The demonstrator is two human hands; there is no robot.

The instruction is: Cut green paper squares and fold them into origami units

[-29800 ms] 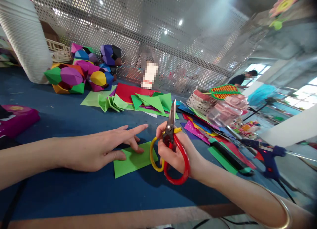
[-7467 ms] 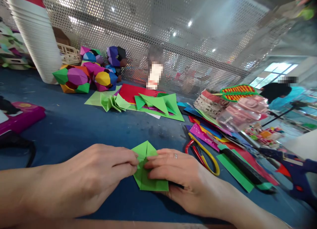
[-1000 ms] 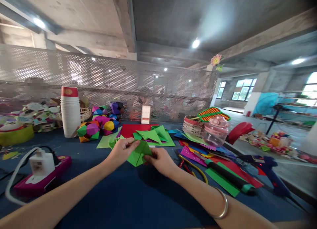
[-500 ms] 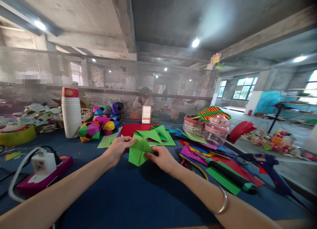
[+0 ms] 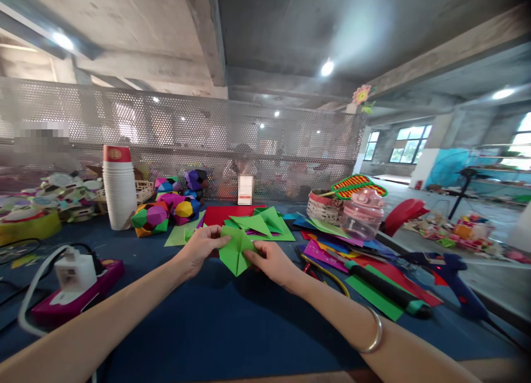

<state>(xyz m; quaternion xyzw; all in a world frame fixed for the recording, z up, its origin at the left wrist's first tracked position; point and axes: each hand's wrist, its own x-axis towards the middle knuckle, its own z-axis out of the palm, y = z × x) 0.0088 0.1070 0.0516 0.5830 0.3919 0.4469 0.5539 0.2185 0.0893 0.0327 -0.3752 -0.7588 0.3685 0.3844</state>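
A creased piece of green paper [image 5: 235, 251] is held up between my two hands over the blue table [image 5: 207, 328]. My left hand [image 5: 203, 247] pinches its upper left edge between thumb and fingers. On the other side, my right hand [image 5: 269, 261] grips the right edge, with the thumb on the front face. Just behind lie folded green papers [image 5: 259, 224] and a red sheet [image 5: 215, 213]. A phone [image 5: 245, 189] stands upright at the back.
Stacked paper cups [image 5: 119, 189], colourful paper balls [image 5: 151, 220] and a purple power strip [image 5: 78, 289] are on the left. To the right are a basket [image 5: 323, 208], a pink jar [image 5: 363, 217], scissors, coloured sheets, a black-handled tool [image 5: 385, 289] and a glue gun [image 5: 452, 278].
The green paper has turned slightly, and its lower corner now points down toward the table. Both hands keep their hold, with my right hand slightly shifted.
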